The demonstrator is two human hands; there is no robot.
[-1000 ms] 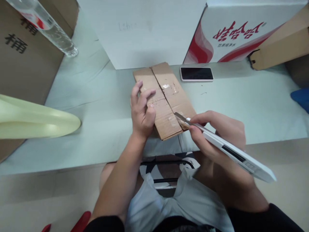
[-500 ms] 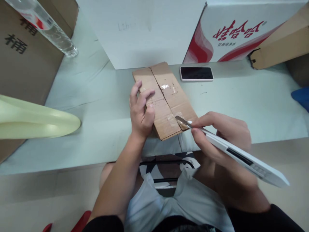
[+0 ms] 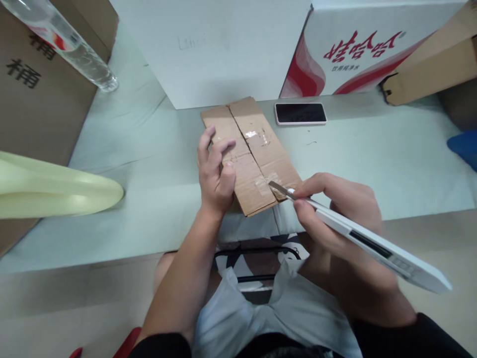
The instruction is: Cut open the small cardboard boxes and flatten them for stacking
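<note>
The thumb and forefinger of your right hand pinch the front of a long white utility knife, with the other fingers folded in behind. Over the last second you have drawn it slightly back toward yourself, its tail swinging outward. Its slim grey metal blade now has its tip closer to the near end of the dark seam, at the crinkled clear tape, which suggests that the taped stretch is where the work now sits; whether the tape is parted there cannot be told. Your left hand has hardly shifted against the brown rectangular cardboard box: its fingers are spread and loosely curled on the box's left side, bracing it rather than closed around it. The box thus lies between your hands, slanted on the pale green cloth-covered bench, its near right corner just beside your right fingertips. Farther out, a black-screened phone with a pale rim lies beyond its right side, in front of a white carton with red lettering.
</note>
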